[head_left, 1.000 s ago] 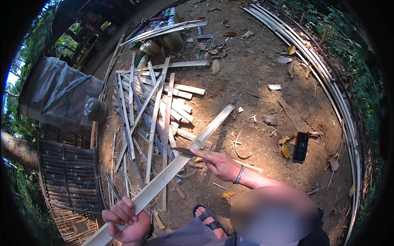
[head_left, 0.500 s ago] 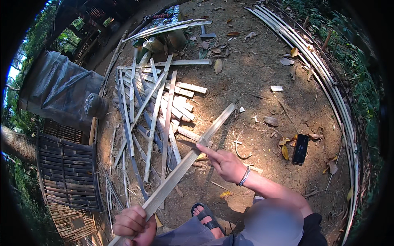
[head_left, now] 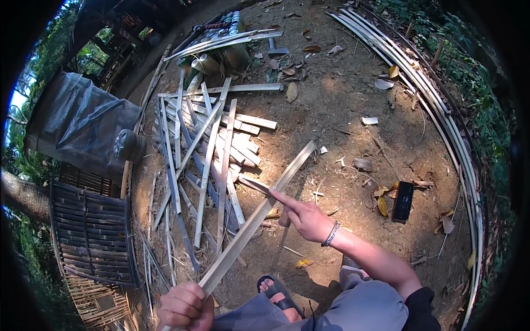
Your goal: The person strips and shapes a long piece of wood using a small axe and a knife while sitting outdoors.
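Holds the near part of a long pale strip (head_left: 243,236) in the left hand (head_left: 186,308), low down at the near left. Wraps those fingers all the way round the wood, closed up like a fist, with the knuckles on top. Cannot tell much about the left arm, mostly out of sight past the near edge. Slants the strip from the near left up to the middle, with its far end to the right.

Reaches in from the near right with the right arm (head_left: 378,262), bent at the elbow, with the lower part pointing far and left. Wears a bracelet (head_left: 331,234) on that wrist and a dark sleeve (head_left: 422,309) higher up. Sticks the first finger of the right hand (head_left: 309,219) out straight, with its tip at the strip, by the thin knife (head_left: 258,187). Curls the other fingers in, closed on the knife. Cannot see the handle, hidden by the hand. Points the blade far and left, out past the strip.

Has a sandal (head_left: 286,304) on one foot, between the hands at the near side. Has a pile of sticks (head_left: 227,151) just past the strip to the left, and a phone (head_left: 403,202) on the ground to the right, well apart from the right hand.
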### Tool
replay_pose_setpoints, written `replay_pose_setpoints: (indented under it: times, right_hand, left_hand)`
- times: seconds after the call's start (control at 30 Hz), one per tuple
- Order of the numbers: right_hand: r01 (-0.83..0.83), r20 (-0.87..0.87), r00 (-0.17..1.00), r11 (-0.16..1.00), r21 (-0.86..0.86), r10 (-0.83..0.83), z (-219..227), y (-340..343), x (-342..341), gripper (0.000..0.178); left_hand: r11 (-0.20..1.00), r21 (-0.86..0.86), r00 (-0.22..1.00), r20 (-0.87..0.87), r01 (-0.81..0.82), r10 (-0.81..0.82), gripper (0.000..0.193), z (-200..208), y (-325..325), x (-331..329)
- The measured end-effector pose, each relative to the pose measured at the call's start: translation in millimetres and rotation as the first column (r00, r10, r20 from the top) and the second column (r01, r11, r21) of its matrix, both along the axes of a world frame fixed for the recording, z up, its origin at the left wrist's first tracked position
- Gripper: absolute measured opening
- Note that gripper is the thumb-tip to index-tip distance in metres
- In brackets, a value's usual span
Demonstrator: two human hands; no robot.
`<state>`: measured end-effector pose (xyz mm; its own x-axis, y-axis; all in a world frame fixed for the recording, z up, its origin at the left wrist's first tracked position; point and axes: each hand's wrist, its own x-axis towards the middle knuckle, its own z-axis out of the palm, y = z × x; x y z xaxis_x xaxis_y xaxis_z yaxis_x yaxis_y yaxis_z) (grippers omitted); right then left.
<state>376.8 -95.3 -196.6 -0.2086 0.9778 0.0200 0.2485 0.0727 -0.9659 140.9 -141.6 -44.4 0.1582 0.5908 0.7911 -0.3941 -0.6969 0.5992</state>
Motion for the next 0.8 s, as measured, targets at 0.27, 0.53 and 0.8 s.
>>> replay_pose_setpoints:
  times: [0.27, 0.53, 0.8]
  right_hand:
    - [-0.047, 0.054, 0.997, 0.989, -0.142, 0.055, -20, 7, 11, 0.055]
    - [0.143, 0.057, 0.988, 0.989, -0.040, -0.141, -51, 16, 12, 0.054]
    - [0.038, 0.229, 0.973, 0.984, -0.171, 0.003, -40, 17, 16, 0.057]
  left_hand:
    - [0.997, -0.044, 0.998, -0.014, -0.067, 0.067, 0.037, -2, 3, -5]
    - [0.999, -0.031, 1.000, -0.021, -0.010, 0.009, 0.037, 2, -1, 2]
    - [0.995, -0.056, 0.997, -0.020, -0.078, 0.077, 0.037, 0, -3, -10]
